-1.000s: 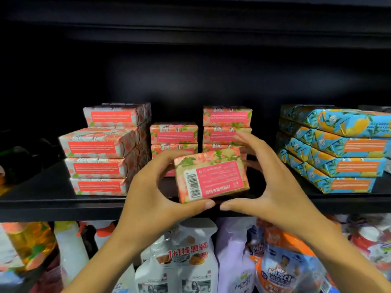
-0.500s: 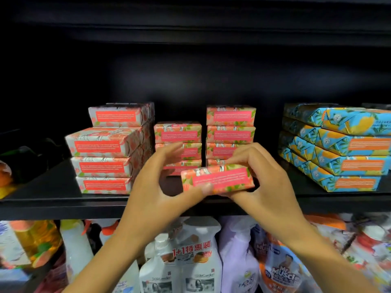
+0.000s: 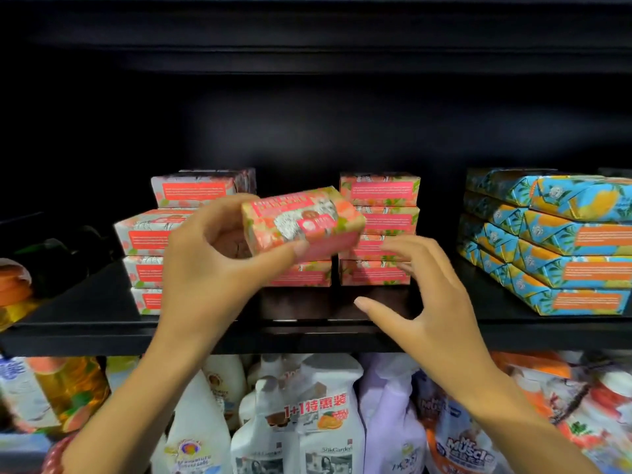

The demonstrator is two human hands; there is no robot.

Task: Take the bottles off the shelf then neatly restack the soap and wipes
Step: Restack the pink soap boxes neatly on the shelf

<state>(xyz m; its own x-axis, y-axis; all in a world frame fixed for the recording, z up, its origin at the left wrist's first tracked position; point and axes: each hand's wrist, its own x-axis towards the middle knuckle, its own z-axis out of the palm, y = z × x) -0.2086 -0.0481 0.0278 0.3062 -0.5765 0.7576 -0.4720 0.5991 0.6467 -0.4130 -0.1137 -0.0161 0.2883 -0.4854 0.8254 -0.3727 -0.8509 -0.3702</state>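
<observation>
My left hand (image 3: 208, 265) grips a pink floral soap box (image 3: 302, 224), tilted, held in the air above the middle pink stack (image 3: 302, 275). My right hand (image 3: 427, 295) is open beside it, fingers spread, holding nothing, in front of the right pink soap stack (image 3: 379, 213). Another pile of pink boxes (image 3: 154, 234) stands at the left, partly hidden by my left hand. Blue and orange packs (image 3: 561, 248) are stacked at the right of the black shelf (image 3: 85, 319).
Dark bottles (image 3: 61, 254) lie at the shelf's far left beside an orange cap (image 3: 13, 285). Below the shelf stand several white spray bottles (image 3: 307, 422), refill pouches (image 3: 455, 439) and a yellow liquid bottle (image 3: 71, 391). The shelf above overhangs closely.
The soap box went from both hands at the shelf's front edge up into my left hand alone, turned to show its top. My right hand let go and opened.
</observation>
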